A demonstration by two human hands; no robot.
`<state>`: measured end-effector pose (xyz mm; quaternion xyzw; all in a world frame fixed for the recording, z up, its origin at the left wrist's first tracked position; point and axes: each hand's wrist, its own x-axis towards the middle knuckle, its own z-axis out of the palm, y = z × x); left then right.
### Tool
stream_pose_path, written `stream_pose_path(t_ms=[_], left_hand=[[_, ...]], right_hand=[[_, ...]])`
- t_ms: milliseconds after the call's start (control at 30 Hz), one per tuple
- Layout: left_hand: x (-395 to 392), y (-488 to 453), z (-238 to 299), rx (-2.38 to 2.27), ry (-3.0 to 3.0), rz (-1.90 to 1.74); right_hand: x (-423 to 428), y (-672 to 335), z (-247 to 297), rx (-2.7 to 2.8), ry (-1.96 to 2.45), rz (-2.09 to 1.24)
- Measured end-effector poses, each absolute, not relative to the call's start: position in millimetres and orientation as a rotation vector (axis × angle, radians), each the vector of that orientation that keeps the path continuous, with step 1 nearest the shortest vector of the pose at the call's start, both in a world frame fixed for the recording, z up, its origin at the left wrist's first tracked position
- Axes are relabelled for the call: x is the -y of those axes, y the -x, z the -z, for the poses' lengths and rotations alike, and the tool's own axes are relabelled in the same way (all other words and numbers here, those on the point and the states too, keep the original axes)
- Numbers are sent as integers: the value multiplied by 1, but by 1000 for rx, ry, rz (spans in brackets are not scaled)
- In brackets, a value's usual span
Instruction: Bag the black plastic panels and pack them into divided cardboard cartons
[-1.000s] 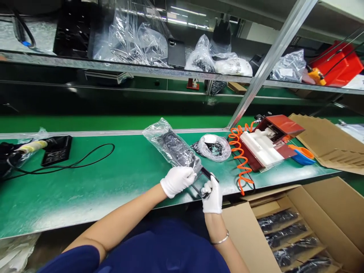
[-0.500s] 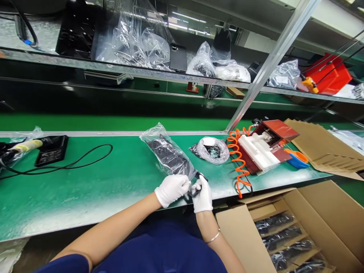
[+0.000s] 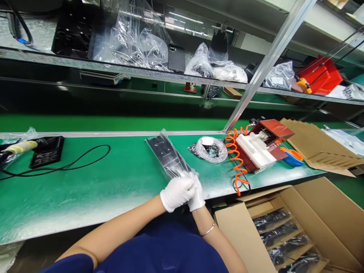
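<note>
A long black part in a clear plastic bag (image 3: 168, 153) lies slanted on the green bench, its near end at my hands. My left hand (image 3: 178, 192), in a white glove, is closed on the near end of the bag. Pressed against it, my right hand (image 3: 197, 195), also gloved, is closed at the same end and partly hidden behind the left. The bag's mouth is covered by my fingers. Right of the bag, a plastic bag with small dark parts (image 3: 212, 149) rests on the bench.
An open cardboard box (image 3: 233, 231) with several bagged black parts in dividers stands at the lower right. A red and white device (image 3: 256, 149) with an orange coiled hose (image 3: 234, 151) sits at the bench's right. A black cable (image 3: 85, 157) lies left; a loaded shelf (image 3: 136, 70) runs above.
My hands have come together at the bag's near end. The bag is drawn tighter around the black part, and the dark piece that showed by my right hand is out of sight.
</note>
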<state>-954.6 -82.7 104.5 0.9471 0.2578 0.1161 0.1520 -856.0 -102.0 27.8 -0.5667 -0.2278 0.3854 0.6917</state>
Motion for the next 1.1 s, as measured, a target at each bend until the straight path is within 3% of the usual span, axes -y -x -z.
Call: stream_pose_path(t_ms=[167,367,533,600,667,833,967,1100], left_hand=[[83,965,-98,-713,-2828,-276],[101,983,-71,-586,-3000,-76],[103,1000,-67,-629,-3109,-5],[103,1006,-66,-639,-3127,-3],[106,1010,-61,-491,-3107,58],[115,1017,-45,-29,-2961,320],[101,1007,-39,101,-2891,33],[85,988,-42,65,-2876,-74]], right_hand=[[129,811,-36,609,1457,-875],[122,772,-72,813,1593,-656],[60,819,-70,1055,1733,-954],[48,828,-58,1181,1640,-1202],[59,827,-49,1144,1473,-1248],[185,794,-66,812,1077,-973],[299,741,-82,223,1096,-355],[352,680,-56,-235,1210,85]])
